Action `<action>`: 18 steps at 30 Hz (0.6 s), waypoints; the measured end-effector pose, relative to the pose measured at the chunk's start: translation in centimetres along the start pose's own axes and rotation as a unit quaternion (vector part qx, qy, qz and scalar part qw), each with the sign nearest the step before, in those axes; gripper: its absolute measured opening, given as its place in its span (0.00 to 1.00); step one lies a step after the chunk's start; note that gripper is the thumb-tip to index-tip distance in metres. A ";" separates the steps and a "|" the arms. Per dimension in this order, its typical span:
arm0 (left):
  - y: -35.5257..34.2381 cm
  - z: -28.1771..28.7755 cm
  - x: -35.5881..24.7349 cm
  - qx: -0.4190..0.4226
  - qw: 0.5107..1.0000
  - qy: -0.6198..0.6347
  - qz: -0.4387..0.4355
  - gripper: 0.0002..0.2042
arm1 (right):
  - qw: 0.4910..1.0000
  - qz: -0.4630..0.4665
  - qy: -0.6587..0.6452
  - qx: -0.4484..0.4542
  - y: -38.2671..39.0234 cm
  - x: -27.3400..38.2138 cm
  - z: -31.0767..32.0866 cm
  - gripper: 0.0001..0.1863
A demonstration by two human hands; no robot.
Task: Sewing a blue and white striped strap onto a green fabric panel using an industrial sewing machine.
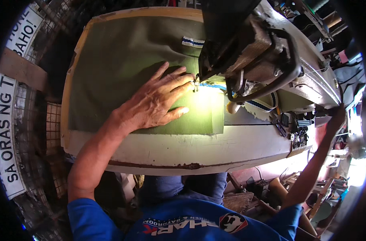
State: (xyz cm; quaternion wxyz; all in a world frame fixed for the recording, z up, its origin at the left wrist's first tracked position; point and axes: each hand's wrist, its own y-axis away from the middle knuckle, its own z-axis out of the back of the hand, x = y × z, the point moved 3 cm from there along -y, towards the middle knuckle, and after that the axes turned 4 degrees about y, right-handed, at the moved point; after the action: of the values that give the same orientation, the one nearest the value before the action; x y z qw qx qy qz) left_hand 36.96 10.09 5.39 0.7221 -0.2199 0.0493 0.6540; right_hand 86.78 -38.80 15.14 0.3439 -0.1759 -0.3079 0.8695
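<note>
My left hand lies flat with fingers spread on a sheet of olive-green fabric. Its fingertips reach close to the presser foot of a sewing machine. A lamp brightly lights the cloth beside the foot. One striped ribbon piece, white and dark blue, lies on the fabric behind the needle area. More striped ribbon loops out to the right, beneath the machine arm. Far to the right, my right hand is at the machine's right end; shadow hides its fingers.
The pale worktable has a worn, chipped front edge. Small metal parts and tools sit at its right end. A dark curved bar juts out in front of the machine head. Wire mesh and signs stand at left; clutter fills the lower right.
</note>
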 end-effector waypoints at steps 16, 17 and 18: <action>0.0 -0.1 0.2 -0.012 1.000 0.009 0.007 0.27 | 0.985 -0.008 -0.130 0.115 -5.4 0.6 1.4 0.34; -0.1 0.0 0.2 -0.012 1.000 0.012 -0.002 0.27 | 0.980 -0.062 -0.155 0.109 -4.5 0.8 1.3 0.36; -0.1 -0.1 0.3 -0.008 1.000 0.010 -0.003 0.27 | 0.972 -0.115 -0.181 0.099 -3.4 0.9 1.3 0.37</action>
State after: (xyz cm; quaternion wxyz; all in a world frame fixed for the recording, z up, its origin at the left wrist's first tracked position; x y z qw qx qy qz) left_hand 37.10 10.30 5.26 0.7218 -0.2325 0.0504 0.6499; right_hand 87.13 -36.69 18.23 0.3960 0.0563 -0.2960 0.8674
